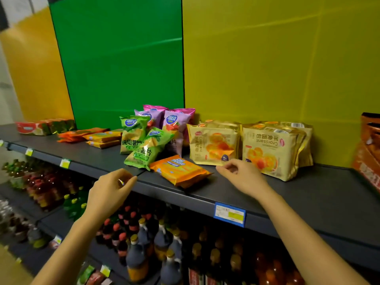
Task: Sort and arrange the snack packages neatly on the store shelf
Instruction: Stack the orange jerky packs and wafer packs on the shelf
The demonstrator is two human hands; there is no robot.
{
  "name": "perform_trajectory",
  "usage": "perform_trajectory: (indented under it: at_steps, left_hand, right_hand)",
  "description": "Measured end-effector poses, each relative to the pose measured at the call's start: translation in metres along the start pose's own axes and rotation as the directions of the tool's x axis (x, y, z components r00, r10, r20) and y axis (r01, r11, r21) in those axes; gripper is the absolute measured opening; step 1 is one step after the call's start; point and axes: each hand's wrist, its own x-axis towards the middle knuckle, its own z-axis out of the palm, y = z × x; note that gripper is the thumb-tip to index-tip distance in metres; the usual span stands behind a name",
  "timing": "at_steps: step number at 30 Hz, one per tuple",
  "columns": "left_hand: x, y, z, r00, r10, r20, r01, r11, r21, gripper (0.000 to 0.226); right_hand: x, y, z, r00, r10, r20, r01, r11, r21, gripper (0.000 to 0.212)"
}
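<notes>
On the dark shelf point(308, 194), an orange biscuit pack point(181, 170) lies flat near the front edge. Behind it two green chip bags point(141, 149) lean, with pink and purple chip bags point(174, 124) at the back. To their right stand two groups of golden croissant packs point(213, 144) point(271, 149). More orange packs point(102, 137) lie flat at the left. My left hand point(111, 192) hovers at the shelf's front edge, fingers loosely curled, holding nothing. My right hand point(242, 175) hovers just right of the orange pack, before the croissant packs, fingers apart and empty.
Red and green packs point(45, 126) sit at the far left of the shelf and orange boxes point(370, 145) at the far right. Bottles of drink point(144, 243) fill the shelves below. Price tags point(229, 214) hang on the shelf edge.
</notes>
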Motion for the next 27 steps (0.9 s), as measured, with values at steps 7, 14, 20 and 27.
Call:
perform_trajectory:
  at_steps: [7,14,20,27]
  left_hand:
    - [0.021,-0.018,0.015,0.997,0.023,0.075,-0.020,0.999,-0.041,0.012]
    - [0.037,-0.008,0.037,0.994,0.090,0.065,-0.083,0.990,-0.112,0.018]
    - [0.051,0.003,0.044,0.996,0.091,0.008,-0.088,0.978,-0.189,0.009]
    - [0.070,0.017,0.064,0.992,0.126,0.030,-0.116,0.969,-0.220,0.020]
  right_hand:
    - [0.029,-0.046,0.046,0.985,0.169,0.045,-0.159,0.973,-0.165,0.107]
    - [0.056,-0.058,0.054,0.965,0.163,0.205,-0.079,0.928,-0.365,0.070]
    - [0.065,-0.062,0.045,0.951,0.151,0.270,-0.080,0.963,-0.258,0.065]
    - [0.066,-0.033,0.011,0.987,0.157,0.037,-0.159,0.916,0.367,0.027]
